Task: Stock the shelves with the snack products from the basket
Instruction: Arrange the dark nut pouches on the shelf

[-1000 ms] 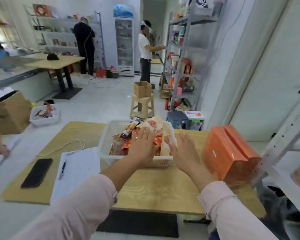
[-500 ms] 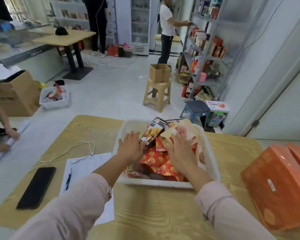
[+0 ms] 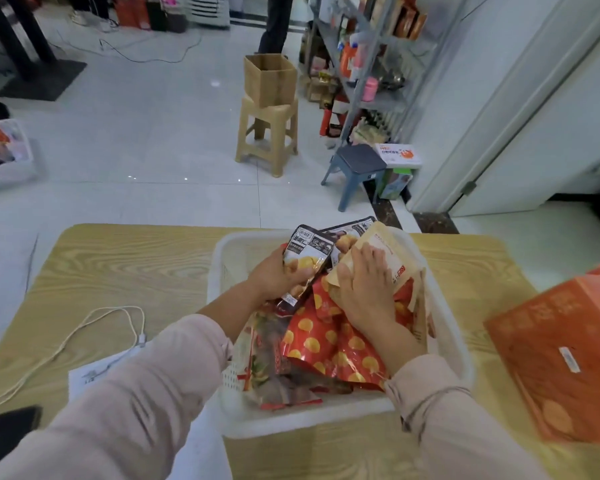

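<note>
Wooden table [image 3: 125, 271]: pale grain top filling the lower view; carries the items below.
Metal shelf rack [image 3: 378, 95]: grey, against the far wall on the right, its tiers crowded with boxes and bottles too small to identify.
Orange box [image 3: 561, 358]: large printed carton on the table's right side, well apart from the basket.
Basket [image 3: 291, 420]: white perforated plastic, centre of the table, heaped with snack packets.
Beige stool [image 3: 267, 133]: plastic, on the tiled floor beyond the table, with an open cardboard box [image 3: 271, 79] standing on its seat.
Grey stool [image 3: 357, 168]: low, on the floor beside the rack.
Red packet [image 3: 333, 341]: foil with yellow discs, lying in the basket under both forearms.
Kraft pouch [image 3: 392, 258]: tan paper, propped at the basket's far right corner.
Black packet [image 3: 309, 254]: dark top with yellow food print, raised above the heap at the basket's far side.
Left hand [image 3: 274, 275]: fingers wrapped behind the black packet, thumb across its face, holding it.
Right hand [image 3: 364, 292]: palm down, fingers straight, pressing flat on the kraft pouch.
White cable [image 3: 94, 327]: looped on the table to the left of the basket.
Paper sheet [image 3: 84, 375]: near the table's left front, partly under the sleeve.
Phone [image 3: 4, 431]: black, at the lower left edge.
</note>
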